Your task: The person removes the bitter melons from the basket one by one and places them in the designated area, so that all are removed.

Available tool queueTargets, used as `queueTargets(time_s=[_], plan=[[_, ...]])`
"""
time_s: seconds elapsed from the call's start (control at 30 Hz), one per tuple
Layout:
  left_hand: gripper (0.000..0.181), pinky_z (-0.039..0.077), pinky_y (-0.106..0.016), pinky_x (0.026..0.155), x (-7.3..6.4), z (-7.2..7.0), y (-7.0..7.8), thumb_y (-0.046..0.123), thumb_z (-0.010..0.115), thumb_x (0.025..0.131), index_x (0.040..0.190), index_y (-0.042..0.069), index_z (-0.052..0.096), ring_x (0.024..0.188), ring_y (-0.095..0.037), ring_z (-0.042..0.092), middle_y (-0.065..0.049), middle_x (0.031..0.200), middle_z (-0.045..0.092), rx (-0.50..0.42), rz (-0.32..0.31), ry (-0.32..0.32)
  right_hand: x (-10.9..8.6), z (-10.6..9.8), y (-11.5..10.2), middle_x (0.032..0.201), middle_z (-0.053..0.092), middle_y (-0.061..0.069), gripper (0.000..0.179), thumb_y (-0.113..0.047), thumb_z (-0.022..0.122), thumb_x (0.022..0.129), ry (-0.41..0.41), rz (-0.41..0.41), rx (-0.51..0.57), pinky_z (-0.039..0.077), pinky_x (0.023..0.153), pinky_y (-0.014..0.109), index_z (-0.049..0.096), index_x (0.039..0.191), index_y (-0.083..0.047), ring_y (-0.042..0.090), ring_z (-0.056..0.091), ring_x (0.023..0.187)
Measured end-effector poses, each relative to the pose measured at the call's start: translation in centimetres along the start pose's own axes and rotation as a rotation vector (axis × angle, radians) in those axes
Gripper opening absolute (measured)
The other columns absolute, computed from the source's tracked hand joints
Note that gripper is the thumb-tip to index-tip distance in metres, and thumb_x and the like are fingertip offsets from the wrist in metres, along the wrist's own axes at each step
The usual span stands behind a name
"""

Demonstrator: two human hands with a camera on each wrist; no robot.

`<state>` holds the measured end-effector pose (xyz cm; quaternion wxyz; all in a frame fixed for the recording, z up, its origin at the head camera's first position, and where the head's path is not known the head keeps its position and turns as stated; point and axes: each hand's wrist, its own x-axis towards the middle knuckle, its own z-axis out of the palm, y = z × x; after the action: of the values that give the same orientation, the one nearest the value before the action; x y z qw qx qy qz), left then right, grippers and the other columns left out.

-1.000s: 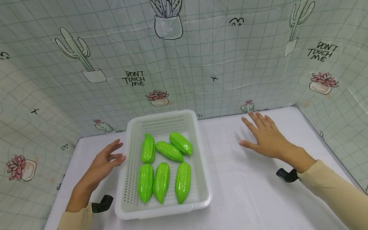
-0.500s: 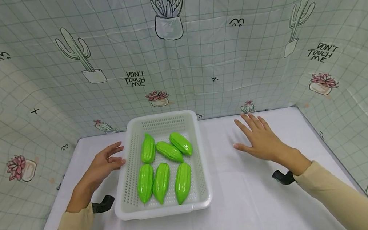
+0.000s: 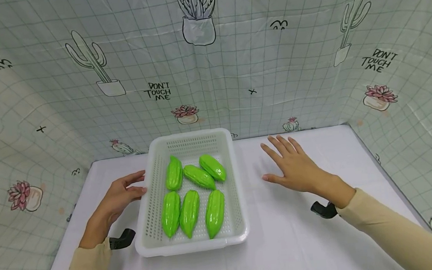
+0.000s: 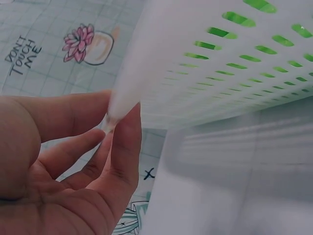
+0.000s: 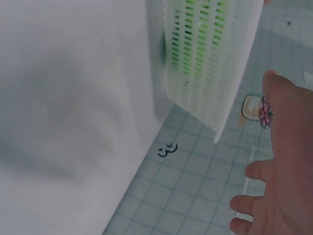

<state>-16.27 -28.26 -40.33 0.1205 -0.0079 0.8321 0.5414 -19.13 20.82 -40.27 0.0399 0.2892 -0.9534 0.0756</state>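
A white perforated plastic basket (image 3: 192, 247) stands on the table, left of centre. Several glossy bright-green, ridged, tapered pieces resembling fruit lie in it, such as the green piece (image 3: 214, 213) at front right; their exact kind cannot be told. At the basket's left side, my left hand (image 3: 118, 198) holds the rim between thumb and fingers; the left wrist view shows the fingers (image 4: 126, 142) against the rim (image 4: 129, 78). My right hand (image 3: 296, 168) hovers right of the basket, fingers straight and spread, apart from it. Through the holes in the wall (image 5: 195, 93), green shows.
A white cloth covers the table (image 3: 279, 241). Behind and at both sides hangs a grid-patterned curtain (image 3: 232, 56) printed with cacti and lettering; it meets the table's back edge close behind the basket. Each wrist carries a small black mount (image 3: 324, 209).
My right hand has moved left, closer to the basket. My left hand has sunk slightly and its fingers have come onto the basket's left rim. Basket and green pieces stay put.
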Motion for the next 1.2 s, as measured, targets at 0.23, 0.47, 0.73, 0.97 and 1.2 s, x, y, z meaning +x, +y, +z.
queueTargets(time_s=[0.23, 0.47, 0.73, 0.97, 1.2], plan=[[0.070, 0.060, -0.025, 0.087, 0.0, 0.1, 0.0, 0.004, 0.067, 0.102, 0.161, -0.008, 0.032, 0.100, -0.012, 0.072, -0.034, 0.159, 0.038, -0.012, -0.012, -0.002, 0.8, 0.0, -2.4, 0.170, 0.029, 0.025, 0.088, -0.054, 0.067, 0.099, 0.022, -0.070, -0.025, 0.013, 0.128, 0.065, 0.034, 0.165, -0.005, 0.048, 0.025, 0.156], [0.069, 0.061, -0.025, 0.088, 0.0, 0.1, 0.1, 0.003, 0.066, 0.102, 0.161, -0.008, 0.033, 0.101, -0.013, 0.073, -0.033, 0.159, 0.039, -0.012, -0.013, -0.005, 1.7, -0.1, -4.8, 0.168, 0.034, 0.024, 0.089, -0.058, 0.067, 0.099, 0.013, -0.134, -0.051, 0.018, 0.127, 0.064, 0.037, 0.164, -0.006, 0.047, 0.031, 0.155], [0.068, 0.060, -0.023, 0.087, 0.0, 0.0, -0.1, 0.003, 0.066, 0.102, 0.161, -0.008, 0.033, 0.098, -0.009, 0.072, -0.033, 0.159, 0.039, -0.037, -0.014, -0.011, 2.8, -0.2, -7.3, 0.167, 0.035, 0.024, 0.092, -0.062, 0.067, 0.096, -0.019, -0.202, -0.060, 0.018, 0.128, 0.063, 0.038, 0.164, -0.006, 0.045, 0.030, 0.155], [0.068, 0.060, -0.023, 0.087, 0.0, 0.1, -0.3, 0.004, 0.065, 0.103, 0.161, -0.008, 0.033, 0.098, -0.010, 0.072, -0.033, 0.159, 0.039, -0.034, -0.011, -0.008, 3.7, -0.5, -8.9, 0.168, 0.034, 0.024, 0.092, -0.063, 0.065, 0.097, -0.085, -0.219, -0.072, 0.016, 0.129, 0.062, 0.037, 0.165, -0.007, 0.045, 0.028, 0.156], [0.068, 0.060, -0.023, 0.087, 0.0, 0.0, -0.4, 0.005, 0.066, 0.103, 0.161, -0.007, 0.033, 0.098, -0.010, 0.072, -0.033, 0.159, 0.040, -0.035, -0.015, -0.007, 4.4, -0.7, -10.3, 0.167, 0.034, 0.025, 0.091, -0.064, 0.064, 0.098, -0.130, -0.239, -0.086, 0.017, 0.129, 0.061, 0.039, 0.163, -0.006, 0.045, 0.028, 0.156]])
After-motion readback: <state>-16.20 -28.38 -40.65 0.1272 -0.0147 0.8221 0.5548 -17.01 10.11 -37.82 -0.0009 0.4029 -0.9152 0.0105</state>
